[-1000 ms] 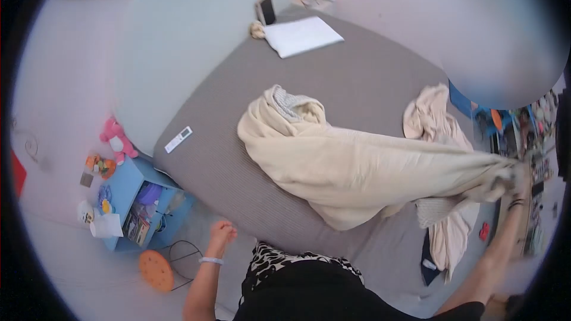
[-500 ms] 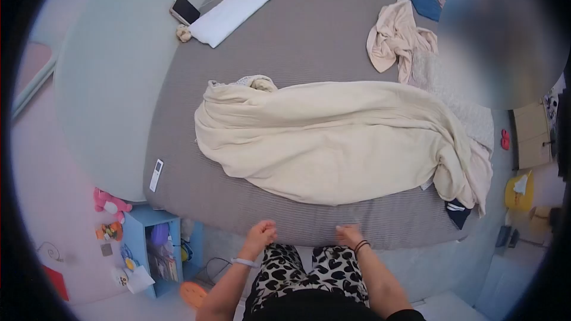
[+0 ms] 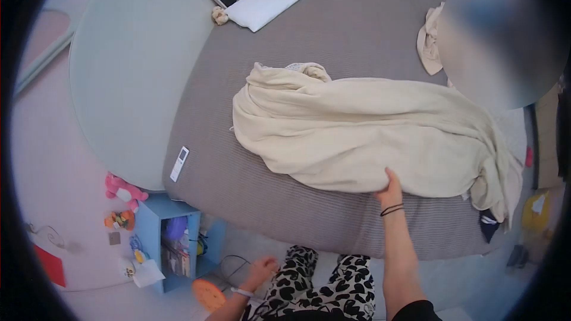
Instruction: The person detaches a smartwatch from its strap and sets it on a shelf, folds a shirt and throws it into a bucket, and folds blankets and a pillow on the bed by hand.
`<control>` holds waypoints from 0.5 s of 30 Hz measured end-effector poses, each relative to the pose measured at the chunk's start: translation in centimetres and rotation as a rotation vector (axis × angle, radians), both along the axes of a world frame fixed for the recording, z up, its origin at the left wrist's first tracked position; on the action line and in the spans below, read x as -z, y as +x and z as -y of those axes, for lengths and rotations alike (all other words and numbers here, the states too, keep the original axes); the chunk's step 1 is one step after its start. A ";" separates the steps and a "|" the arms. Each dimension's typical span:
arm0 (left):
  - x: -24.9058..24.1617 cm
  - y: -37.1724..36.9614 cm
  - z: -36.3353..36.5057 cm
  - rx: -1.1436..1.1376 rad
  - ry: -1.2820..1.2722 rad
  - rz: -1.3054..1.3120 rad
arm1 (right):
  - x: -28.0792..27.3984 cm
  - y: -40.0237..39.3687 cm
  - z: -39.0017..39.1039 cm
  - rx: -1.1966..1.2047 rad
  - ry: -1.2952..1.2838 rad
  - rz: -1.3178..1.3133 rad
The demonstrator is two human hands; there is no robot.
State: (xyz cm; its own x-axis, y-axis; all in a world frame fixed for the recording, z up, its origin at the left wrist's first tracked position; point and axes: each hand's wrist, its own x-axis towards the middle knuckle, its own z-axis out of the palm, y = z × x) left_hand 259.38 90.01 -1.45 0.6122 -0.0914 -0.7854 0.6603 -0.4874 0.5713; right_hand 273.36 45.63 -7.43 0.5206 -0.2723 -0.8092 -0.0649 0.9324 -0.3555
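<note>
A cream blanket [image 3: 357,137] lies in a long, rumpled heap across the bed. My right hand [image 3: 391,189] reaches forward to its near edge. The thumb shows against the cloth, and the other fingers are mostly hidden, seemingly closed on the edge. Dark bands circle that wrist. Low in the view, my left hand [image 3: 263,269] hangs beside my patterned trousers [image 3: 300,270], fingers loosely bent and nothing visible in them. A patterned lining shows at the blanket's far left fold.
The bed [image 3: 380,30] has a grey ribbed cover. On it lie a white pillow [image 3: 273,3], a remote control [image 3: 179,163], a beige cloth [image 3: 429,44] and a dark cloth [image 3: 489,226]. A blue shelf unit [image 3: 151,217] and an orange stool [image 3: 209,295] stand at lower left.
My right hand has gone forward and right from the bed's near edge onto the blanket. My left hand has dropped lower beside my leg. The whole view has shifted.
</note>
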 end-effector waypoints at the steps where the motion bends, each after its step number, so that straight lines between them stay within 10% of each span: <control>1: 0.5 0.5 -0.9 -0.043 -0.035 0.025 | -3.6 1.6 1.6 0.004 -0.012 0.073; 5: -4.5 8.7 2.6 -0.074 -0.160 0.137 | -25.9 3.3 6.7 -0.004 -0.476 0.606; 10: -7.7 17.2 8.2 -0.170 -0.470 0.069 | -54.6 -5.1 3.7 -0.090 -2.458 0.227; 15: -7.7 19.1 15.8 -0.586 -0.862 -0.342 | -69.0 -14.7 -0.4 0.146 -2.585 -0.097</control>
